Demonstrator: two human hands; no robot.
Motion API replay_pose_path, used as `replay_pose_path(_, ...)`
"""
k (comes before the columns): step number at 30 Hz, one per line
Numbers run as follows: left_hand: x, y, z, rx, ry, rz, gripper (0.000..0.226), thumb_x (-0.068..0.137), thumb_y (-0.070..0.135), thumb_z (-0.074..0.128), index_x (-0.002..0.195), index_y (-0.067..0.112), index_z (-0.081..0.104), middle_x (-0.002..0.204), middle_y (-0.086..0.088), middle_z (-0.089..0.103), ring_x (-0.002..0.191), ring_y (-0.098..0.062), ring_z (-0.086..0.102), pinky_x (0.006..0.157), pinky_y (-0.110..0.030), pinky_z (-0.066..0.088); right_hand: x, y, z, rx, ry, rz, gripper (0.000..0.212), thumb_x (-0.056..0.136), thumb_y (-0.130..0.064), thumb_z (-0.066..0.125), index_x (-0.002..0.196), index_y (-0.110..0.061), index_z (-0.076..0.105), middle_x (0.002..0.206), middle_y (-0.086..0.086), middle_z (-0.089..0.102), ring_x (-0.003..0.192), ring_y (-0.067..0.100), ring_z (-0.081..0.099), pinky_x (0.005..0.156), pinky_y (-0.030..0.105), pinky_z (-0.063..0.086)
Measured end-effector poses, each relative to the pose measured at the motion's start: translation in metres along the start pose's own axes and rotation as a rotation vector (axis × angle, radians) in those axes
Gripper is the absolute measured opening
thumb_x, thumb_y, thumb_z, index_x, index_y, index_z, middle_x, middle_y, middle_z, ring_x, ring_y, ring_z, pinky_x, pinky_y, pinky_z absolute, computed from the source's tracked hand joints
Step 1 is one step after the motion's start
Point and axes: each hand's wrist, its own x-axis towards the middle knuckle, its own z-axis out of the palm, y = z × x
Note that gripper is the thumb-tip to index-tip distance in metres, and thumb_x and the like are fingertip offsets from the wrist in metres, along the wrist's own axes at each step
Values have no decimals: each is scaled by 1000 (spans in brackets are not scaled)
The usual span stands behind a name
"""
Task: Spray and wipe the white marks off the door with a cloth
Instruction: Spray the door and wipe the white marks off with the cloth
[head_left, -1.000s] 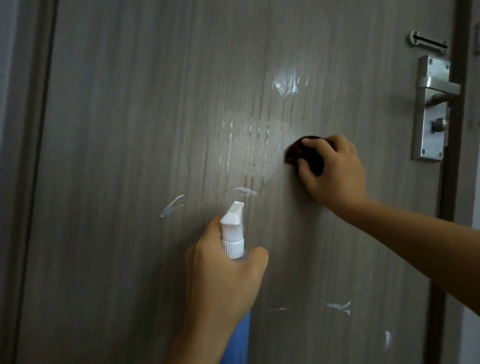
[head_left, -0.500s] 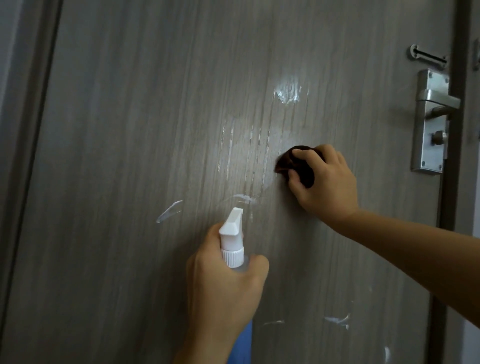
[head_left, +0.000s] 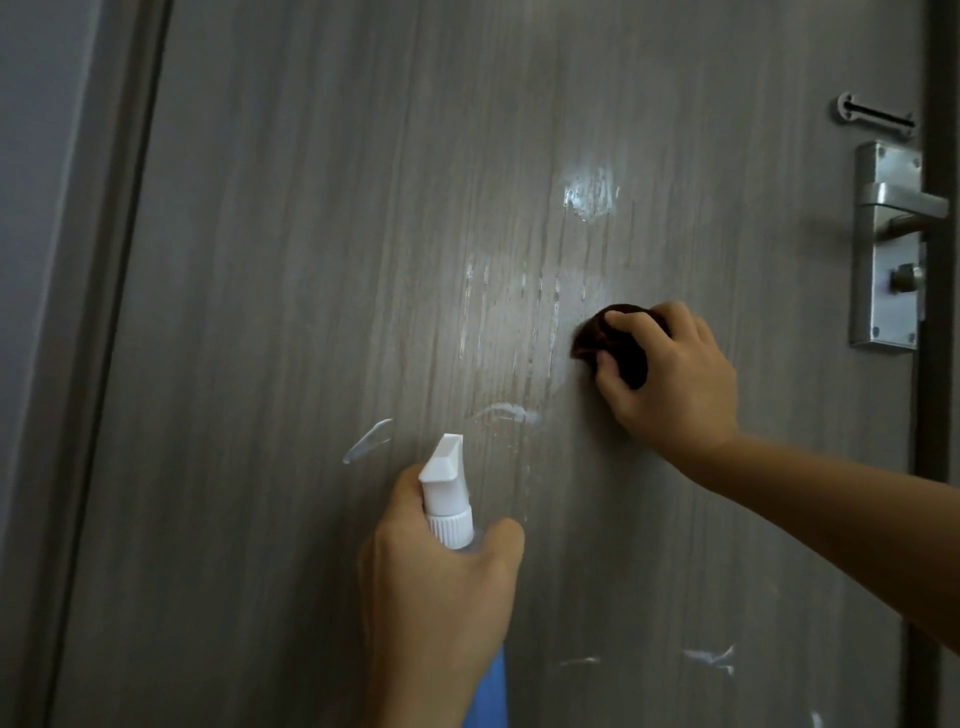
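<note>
Head view: the soft, light, dark cloth (head_left: 618, 348), bunched small, is pinched by the right hand (head_left: 670, 379) against the door (head_left: 311, 260) at three o'clock, while the spray bottle (head_left: 447, 499) is gripped at its neck by the left hand (head_left: 436, 582) at six o'clock.

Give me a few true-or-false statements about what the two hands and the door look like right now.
1. The right hand presses a dark bunched cloth against the grey wood-grain door. True.
2. The left hand holds a red tin can. False: it grips a blue spray bottle with a white nozzle.
3. The door is free of white marks. False: a white smear sits above the cloth, and a white streak lies left of the nozzle.
4. A silver metal lever handle sits at the door's right edge. True.
5. The cloth covers the handle. False: it lies apart, to the handle's left.
</note>
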Motion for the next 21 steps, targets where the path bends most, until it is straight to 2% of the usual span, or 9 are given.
replay_pose_path(4,4,-2,-7,36,66,-13,26,67,16,81,85,25,65,62,3,65,61,-11,63,54,-26,44,1,-7,2,8,11,5,43,89,-37,73,127,-18,66,114,8,61,100,33,60,66,30,42)
replay_pose_path(8,7,-5,-13,35,87,-23,27,67,16,82,87,26,66,63,4,65,59,-14,63,59,-36,52,9,-21,6,30,18,-44,42,87,-38,74,124,-18,69,112,7,62,97,32,61,66,31,44)
replay_pose_path(11,9,-5,-16,70,99,-19,25,68,19,82,83,26,63,62,6,65,59,-10,62,57,-32,48,18,-31,7,43,27,-66,39,85,-37,76,119,-19,70,108,5,63,93,32,62,64,31,45)
replay_pose_path(14,9,-1,-17,83,134,-19,27,69,17,83,81,25,60,63,6,64,60,-9,62,57,-28,46,24,-36,5,50,13,-102,37,84,-38,74,115,-19,71,105,5,64,90,31,62,60,35,51)
replay_pose_path(18,10,-2,-18,75,183,-27,33,67,15,82,92,26,64,64,7,64,64,-16,64,65,-40,54,26,-34,5,51,13,-121,37,83,-38,76,114,-19,72,102,4,64,85,30,62,59,31,46)
replay_pose_path(21,12,-2,-23,75,175,-16,38,67,13,81,100,25,66,69,16,65,61,-17,63,63,-40,53,27,-30,4,56,-2,-143,39,84,-39,75,117,-18,71,103,6,63,87,31,62,59,32,48)
